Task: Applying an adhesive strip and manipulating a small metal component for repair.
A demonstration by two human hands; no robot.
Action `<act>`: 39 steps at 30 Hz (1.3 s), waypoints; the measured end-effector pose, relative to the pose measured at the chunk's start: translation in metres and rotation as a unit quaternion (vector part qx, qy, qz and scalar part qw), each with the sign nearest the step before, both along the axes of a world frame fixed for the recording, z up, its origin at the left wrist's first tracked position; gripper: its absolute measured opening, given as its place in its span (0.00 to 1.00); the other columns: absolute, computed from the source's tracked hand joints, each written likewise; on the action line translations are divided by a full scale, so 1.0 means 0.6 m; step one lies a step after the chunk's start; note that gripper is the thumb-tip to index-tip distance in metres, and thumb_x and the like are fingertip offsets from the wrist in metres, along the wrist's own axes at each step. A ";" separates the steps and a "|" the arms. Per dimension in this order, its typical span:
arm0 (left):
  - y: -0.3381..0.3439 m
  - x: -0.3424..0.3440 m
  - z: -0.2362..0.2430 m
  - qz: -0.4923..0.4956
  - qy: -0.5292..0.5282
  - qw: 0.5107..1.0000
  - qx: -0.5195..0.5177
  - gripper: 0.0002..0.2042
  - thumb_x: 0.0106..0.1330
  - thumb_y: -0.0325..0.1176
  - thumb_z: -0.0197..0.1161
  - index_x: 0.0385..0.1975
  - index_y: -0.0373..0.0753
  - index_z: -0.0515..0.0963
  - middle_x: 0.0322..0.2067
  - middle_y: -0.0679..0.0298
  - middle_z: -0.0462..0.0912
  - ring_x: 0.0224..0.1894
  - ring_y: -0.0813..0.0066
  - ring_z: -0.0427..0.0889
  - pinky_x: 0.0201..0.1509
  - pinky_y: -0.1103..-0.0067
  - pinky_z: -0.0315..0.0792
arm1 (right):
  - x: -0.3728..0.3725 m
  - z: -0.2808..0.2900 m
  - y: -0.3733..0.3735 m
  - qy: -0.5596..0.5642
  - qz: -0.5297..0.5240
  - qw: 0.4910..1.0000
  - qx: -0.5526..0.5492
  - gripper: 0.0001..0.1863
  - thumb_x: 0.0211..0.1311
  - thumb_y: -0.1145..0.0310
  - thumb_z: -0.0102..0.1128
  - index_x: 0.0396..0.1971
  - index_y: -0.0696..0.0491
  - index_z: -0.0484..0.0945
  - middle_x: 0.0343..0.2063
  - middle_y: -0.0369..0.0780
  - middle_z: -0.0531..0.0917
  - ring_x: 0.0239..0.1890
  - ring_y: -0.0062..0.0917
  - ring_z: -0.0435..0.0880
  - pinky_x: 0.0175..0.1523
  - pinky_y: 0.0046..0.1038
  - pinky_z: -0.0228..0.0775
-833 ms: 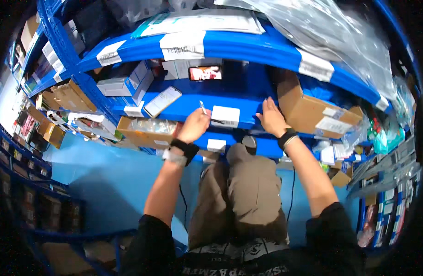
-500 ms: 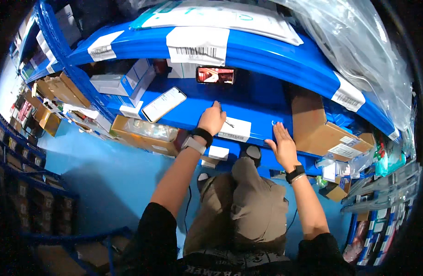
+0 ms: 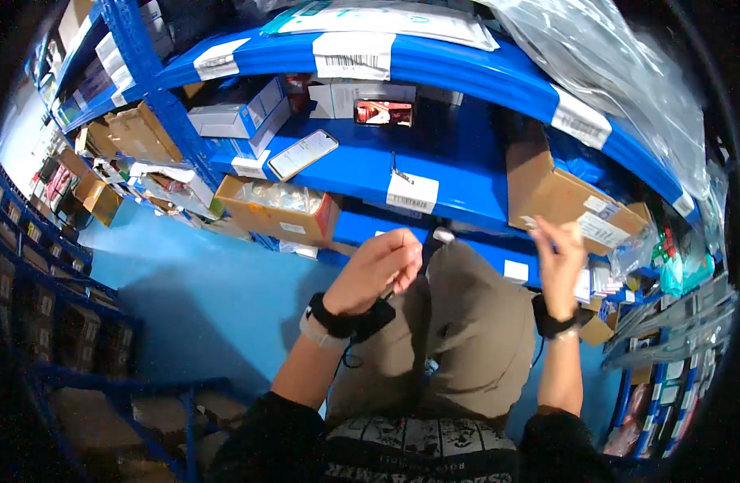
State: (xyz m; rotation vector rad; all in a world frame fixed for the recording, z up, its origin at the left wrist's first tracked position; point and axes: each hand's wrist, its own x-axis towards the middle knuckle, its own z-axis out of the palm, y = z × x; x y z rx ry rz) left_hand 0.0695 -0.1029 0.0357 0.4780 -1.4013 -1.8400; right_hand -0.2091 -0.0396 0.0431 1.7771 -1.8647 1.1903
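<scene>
The left hand [image 3: 378,270] hangs in front of the blue metal shelf [image 3: 458,153], its fingers curled loosely inward toward the palm; whether they pinch anything small cannot be told. The right hand [image 3: 562,256] is raised below the shelf's front edge, fingers spread and blurred, holding nothing that shows. Both wrists wear dark bands.

Nearest the hands, a small thin metal piece [image 3: 397,171] lies on the shelf near its front edge, just behind a white paper label [image 3: 412,193] stuck on the lip, probably marking that slot. A smartphone [image 3: 302,154] rests flat and angled toward the left end of the shelf, glossy screen up; a second phone [image 3: 384,112] stands propped at the back, screen facing out, likely so it can be seen. A plain corrugated cardboard box [image 3: 551,189] sits at the right end, and an open carton of clear-wrapped goods [image 3: 275,208] juts from the level below. Crinkled clear plastic bags [image 3: 620,64] lie on top.
</scene>
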 end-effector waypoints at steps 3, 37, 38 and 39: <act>0.093 0.025 0.015 -0.016 0.030 0.999 0.020 0.13 0.66 0.34 0.44 0.19 0.38 0.63 0.13 0.67 0.63 0.15 0.82 0.60 0.18 0.86 0.54 | 0.027 0.066 0.145 -0.332 0.079 0.938 -0.058 0.05 0.57 0.78 0.52 0.33 0.58 0.76 0.25 0.38 0.79 0.25 0.16 0.71 0.31 0.17 0.64; 0.370 -0.011 0.078 -0.166 0.136 0.964 0.158 0.11 0.69 0.35 0.38 0.26 0.37 0.62 0.16 0.69 0.66 0.18 0.88 0.59 0.22 0.88 0.54 | 0.212 0.047 0.329 0.037 0.367 0.888 -0.276 0.14 0.50 0.73 0.58 0.33 0.60 0.64 0.31 0.51 0.78 0.32 0.40 0.82 0.30 0.29 0.80; 0.359 -0.017 0.076 -0.163 0.143 0.963 0.161 0.11 0.69 0.35 0.38 0.27 0.37 0.62 0.16 0.70 0.66 0.18 0.89 0.59 0.22 0.88 0.54 | 0.208 0.045 0.317 0.038 0.361 0.889 -0.278 0.13 0.51 0.73 0.58 0.33 0.60 0.64 0.30 0.50 0.78 0.32 0.39 0.82 0.30 0.28 0.80; 0.350 -0.026 0.072 -0.160 0.150 0.962 0.165 0.11 0.69 0.35 0.38 0.27 0.38 0.62 0.17 0.70 0.66 0.19 0.89 0.59 0.22 0.88 0.55 | 0.202 0.042 0.306 0.039 0.356 0.891 -0.280 0.13 0.51 0.73 0.58 0.32 0.60 0.64 0.30 0.50 0.78 0.32 0.39 0.82 0.30 0.28 0.80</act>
